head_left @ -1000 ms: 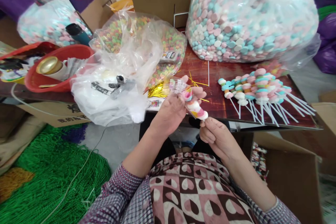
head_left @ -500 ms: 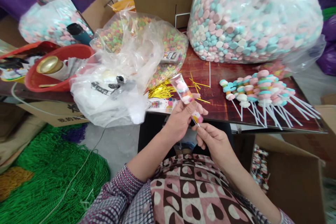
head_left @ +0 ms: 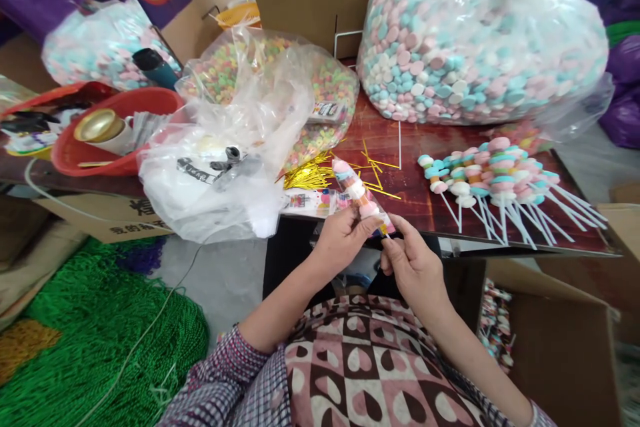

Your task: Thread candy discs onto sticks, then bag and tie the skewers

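Note:
A candy skewer [head_left: 356,191] of pink, blue and white discs sits inside a narrow clear sleeve, tilted up and to the left over the table's front edge. My left hand [head_left: 343,235] pinches its lower part. My right hand [head_left: 410,260] grips the sleeve's bottom end and the stick just below. Gold twist ties [head_left: 305,177] lie on the dark red table [head_left: 415,197] right behind the skewer. A pile of unwrapped candy skewers [head_left: 493,177] lies to the right, sticks pointing toward me.
A big clear bag of pastel candy discs [head_left: 480,40] fills the back right. A bag of small coloured candy rings [head_left: 320,80] and crumpled clear plastic [head_left: 225,167] stand left of centre. A red basin [head_left: 117,130] holds a gold-lidded jar. An open cardboard box [head_left: 550,340] sits lower right, green cord [head_left: 100,333] lower left.
The skewer has slid down deeper into the sleeve and tilted lower. Both hands have moved closer together at its bottom end, my right hand rising to the sleeve's end.

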The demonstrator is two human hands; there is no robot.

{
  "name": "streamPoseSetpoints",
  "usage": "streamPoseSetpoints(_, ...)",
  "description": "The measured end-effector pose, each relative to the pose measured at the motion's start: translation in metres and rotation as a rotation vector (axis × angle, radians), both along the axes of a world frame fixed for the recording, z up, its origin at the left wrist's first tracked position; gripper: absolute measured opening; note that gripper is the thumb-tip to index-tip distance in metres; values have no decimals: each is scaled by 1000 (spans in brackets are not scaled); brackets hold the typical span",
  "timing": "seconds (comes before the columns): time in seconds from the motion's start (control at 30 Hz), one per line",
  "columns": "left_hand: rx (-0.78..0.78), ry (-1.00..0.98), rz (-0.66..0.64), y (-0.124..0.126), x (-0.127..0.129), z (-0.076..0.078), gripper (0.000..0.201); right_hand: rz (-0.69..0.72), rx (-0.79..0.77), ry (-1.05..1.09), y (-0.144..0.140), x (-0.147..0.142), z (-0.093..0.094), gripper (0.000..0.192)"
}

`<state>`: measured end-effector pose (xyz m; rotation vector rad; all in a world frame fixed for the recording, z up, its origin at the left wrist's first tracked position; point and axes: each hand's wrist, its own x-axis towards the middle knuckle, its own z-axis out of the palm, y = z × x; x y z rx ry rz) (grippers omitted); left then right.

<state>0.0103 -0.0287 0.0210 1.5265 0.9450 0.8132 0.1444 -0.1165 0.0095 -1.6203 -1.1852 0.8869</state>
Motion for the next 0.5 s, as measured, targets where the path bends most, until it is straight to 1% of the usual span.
streamPoseSetpoints(0.07,-41,0,-32,0,0,0,42,27,33,-80,0,1,3,51)
streamPoseSetpoints(0.17,-103,-5,-45,-2,0,-1,48,50,49,-99,1,-1,7,52)
streamPoseSetpoints(0.33,-214,5,-78,-7,3,-5,50,28,33,53,2,-10,7,50)
streamPoseSetpoints(0.4,-254,7,-78,-8,2,-7,49,10,37,108,2,-11,5,46)
streamPoseSetpoints(0.47,-261,-37,-78,-8,1,-9,48,-17,51,131,3,-11,4,39)
streamPoseSetpoints(0.5,-261,-91,-72,-7,0,-9,47,-30,58,138,3,-10,4,36)
